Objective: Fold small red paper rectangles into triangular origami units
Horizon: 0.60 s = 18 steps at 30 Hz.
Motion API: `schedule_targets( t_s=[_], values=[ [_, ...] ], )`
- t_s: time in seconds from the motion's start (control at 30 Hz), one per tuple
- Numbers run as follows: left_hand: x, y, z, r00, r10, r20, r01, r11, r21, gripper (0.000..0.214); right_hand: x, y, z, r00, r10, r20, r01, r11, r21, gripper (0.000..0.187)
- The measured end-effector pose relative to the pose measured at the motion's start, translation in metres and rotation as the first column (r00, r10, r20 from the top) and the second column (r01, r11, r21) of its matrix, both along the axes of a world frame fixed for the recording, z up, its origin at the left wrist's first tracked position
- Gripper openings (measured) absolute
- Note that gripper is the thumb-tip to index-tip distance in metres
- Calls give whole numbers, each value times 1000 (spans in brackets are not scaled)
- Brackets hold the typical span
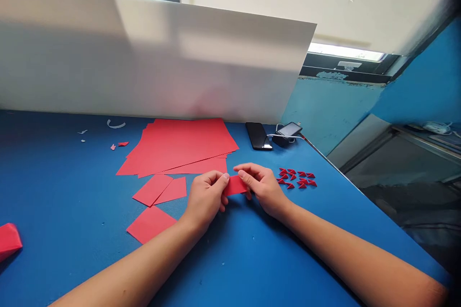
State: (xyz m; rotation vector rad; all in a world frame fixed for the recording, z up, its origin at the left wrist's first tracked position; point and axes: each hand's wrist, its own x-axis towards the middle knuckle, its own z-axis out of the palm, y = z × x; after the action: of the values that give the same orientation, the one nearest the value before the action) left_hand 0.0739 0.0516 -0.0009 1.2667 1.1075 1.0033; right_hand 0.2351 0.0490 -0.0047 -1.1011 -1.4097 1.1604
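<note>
Between my two hands is a small red paper rectangle (236, 185), held just above the blue table. My left hand (206, 195) pinches its left end, thumb on top. At the right end, the thumb and fingers of my right hand (264, 187) grip the same paper. Whether it is folded cannot be made out. Several small folded red paper triangles (301, 183) lie in rows to the right of my right hand. Left of my left hand are red paper squares (151, 223), partly overlapping one another, one of them partly behind my left forearm.
Large red paper sheets (187, 146) are stacked at the back of the blue table (72, 192). A black phone (258, 135) and a cabled device (289, 129) lie back right. Paper scraps (123, 144) sit back left, a red object (9, 241) at the left edge. A white board (151, 57) stands behind.
</note>
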Motion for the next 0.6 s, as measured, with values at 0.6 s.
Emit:
schedule_targets(
  t_s=[0.6],
  values=[
    [0,3,1,995,-88,40,87,996,25,23,4,3,-3,991,102,-85,-109,991,-76,19]
  ],
)
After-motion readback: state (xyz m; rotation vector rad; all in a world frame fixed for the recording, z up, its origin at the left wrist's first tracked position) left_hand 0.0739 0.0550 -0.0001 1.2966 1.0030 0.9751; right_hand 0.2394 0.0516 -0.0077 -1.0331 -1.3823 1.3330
